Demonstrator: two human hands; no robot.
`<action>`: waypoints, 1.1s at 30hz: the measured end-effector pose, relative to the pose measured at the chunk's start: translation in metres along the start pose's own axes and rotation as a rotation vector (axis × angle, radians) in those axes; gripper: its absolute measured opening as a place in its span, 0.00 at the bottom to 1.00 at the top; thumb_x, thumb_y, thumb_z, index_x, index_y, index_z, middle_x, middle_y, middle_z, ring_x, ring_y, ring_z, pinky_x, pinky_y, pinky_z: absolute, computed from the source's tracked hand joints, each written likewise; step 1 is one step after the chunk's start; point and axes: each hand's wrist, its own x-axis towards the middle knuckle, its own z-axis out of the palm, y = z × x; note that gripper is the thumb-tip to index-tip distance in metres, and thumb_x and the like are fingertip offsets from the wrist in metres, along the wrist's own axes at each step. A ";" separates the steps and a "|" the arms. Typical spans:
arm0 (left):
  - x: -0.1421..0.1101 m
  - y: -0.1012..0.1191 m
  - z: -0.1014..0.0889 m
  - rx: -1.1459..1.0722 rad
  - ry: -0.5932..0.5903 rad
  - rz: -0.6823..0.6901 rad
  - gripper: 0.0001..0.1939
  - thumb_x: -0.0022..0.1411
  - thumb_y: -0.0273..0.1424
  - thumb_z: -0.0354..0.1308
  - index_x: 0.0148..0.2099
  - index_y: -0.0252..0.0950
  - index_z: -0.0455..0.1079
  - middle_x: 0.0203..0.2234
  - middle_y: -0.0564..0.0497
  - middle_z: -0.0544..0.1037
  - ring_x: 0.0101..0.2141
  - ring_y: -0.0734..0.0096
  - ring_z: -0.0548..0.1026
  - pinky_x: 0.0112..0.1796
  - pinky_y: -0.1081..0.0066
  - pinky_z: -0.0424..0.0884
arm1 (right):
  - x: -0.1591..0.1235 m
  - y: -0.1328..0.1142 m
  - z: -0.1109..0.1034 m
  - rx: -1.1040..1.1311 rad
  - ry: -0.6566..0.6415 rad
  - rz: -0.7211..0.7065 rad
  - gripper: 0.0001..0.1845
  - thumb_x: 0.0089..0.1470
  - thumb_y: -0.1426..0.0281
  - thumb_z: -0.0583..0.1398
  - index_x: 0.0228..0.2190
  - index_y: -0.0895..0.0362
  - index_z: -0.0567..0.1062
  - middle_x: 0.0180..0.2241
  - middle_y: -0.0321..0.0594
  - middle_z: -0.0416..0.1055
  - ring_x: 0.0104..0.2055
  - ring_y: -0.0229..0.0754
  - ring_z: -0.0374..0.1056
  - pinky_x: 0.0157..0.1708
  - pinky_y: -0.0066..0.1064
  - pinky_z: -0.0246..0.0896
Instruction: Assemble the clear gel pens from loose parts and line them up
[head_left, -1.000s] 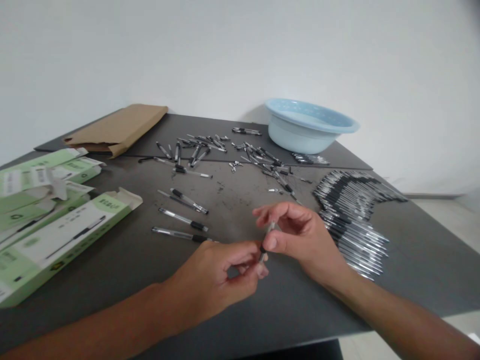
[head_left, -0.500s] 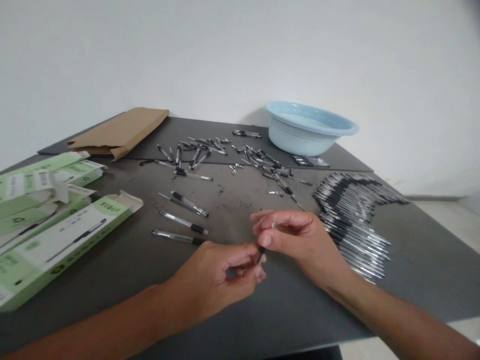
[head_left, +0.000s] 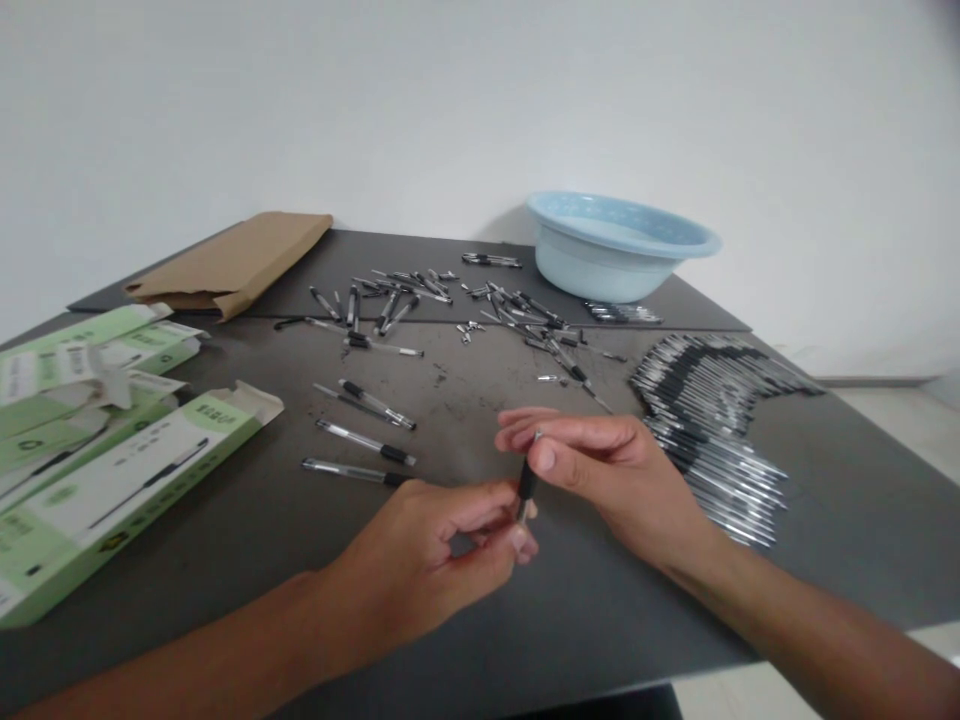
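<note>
A pen (head_left: pixel 527 483) with a black grip stands nearly upright between my hands, above the near part of the table. My left hand (head_left: pixel 431 560) is closed on its clear lower barrel, thumb against fingertips. At the upper end, the thumb and forefinger of my right hand (head_left: pixel 611 465) pinch around the small silvery tip. The fingers partly cover the barrel. Left of my hands lie a few pen parts, among them a clear barrel with a black grip (head_left: pixel 365 442). Many pens (head_left: pixel 720 465) lie side by side in a curved row to the right.
Loose pen parts (head_left: pixel 397 295) and small metal tips (head_left: pixel 471 328) are scattered towards the back. A light blue basin (head_left: pixel 611 265) stands at the back right, beside more pens. Green-and-white pen boxes (head_left: pixel 150 480) and a brown paper envelope (head_left: pixel 240 260) lie on the left.
My right thumb and fingers have shifted up the pen slightly, so more of the black grip shows. My left hand keeps its hold, and the view has tilted a little.
</note>
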 end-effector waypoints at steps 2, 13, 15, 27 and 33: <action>0.000 -0.001 0.001 0.017 0.013 -0.004 0.11 0.67 0.23 0.55 0.41 0.39 0.78 0.34 0.57 0.86 0.33 0.75 0.84 0.35 0.80 0.75 | 0.000 -0.001 0.002 0.000 0.041 0.027 0.06 0.54 0.64 0.74 0.36 0.43 0.89 0.40 0.37 0.86 0.48 0.46 0.80 0.53 0.41 0.75; 0.000 -0.004 -0.002 -0.101 -0.088 -0.073 0.11 0.74 0.30 0.54 0.43 0.36 0.78 0.36 0.53 0.85 0.37 0.72 0.83 0.38 0.76 0.74 | -0.003 -0.003 -0.001 0.022 -0.088 0.089 0.13 0.61 0.57 0.68 0.45 0.46 0.87 0.51 0.40 0.83 0.46 0.48 0.82 0.44 0.40 0.81; 0.000 -0.005 -0.003 -0.097 -0.104 -0.090 0.12 0.76 0.32 0.54 0.43 0.36 0.78 0.36 0.53 0.85 0.36 0.72 0.83 0.38 0.76 0.73 | -0.002 -0.004 -0.004 -0.015 -0.076 0.078 0.10 0.61 0.59 0.68 0.43 0.45 0.87 0.50 0.38 0.84 0.47 0.46 0.82 0.48 0.39 0.79; 0.000 -0.008 -0.003 -0.048 -0.030 -0.068 0.12 0.76 0.32 0.57 0.42 0.36 0.80 0.36 0.54 0.85 0.37 0.73 0.82 0.39 0.77 0.70 | -0.003 0.000 -0.008 -0.109 -0.029 0.025 0.06 0.61 0.63 0.69 0.40 0.41 0.88 0.46 0.33 0.85 0.48 0.37 0.81 0.47 0.20 0.74; -0.003 -0.003 -0.003 -0.066 -0.074 -0.056 0.15 0.78 0.36 0.55 0.43 0.36 0.81 0.35 0.53 0.85 0.36 0.72 0.82 0.38 0.77 0.70 | -0.003 -0.001 -0.010 -0.120 -0.121 -0.006 0.10 0.66 0.61 0.65 0.45 0.40 0.87 0.50 0.33 0.84 0.53 0.36 0.79 0.55 0.21 0.71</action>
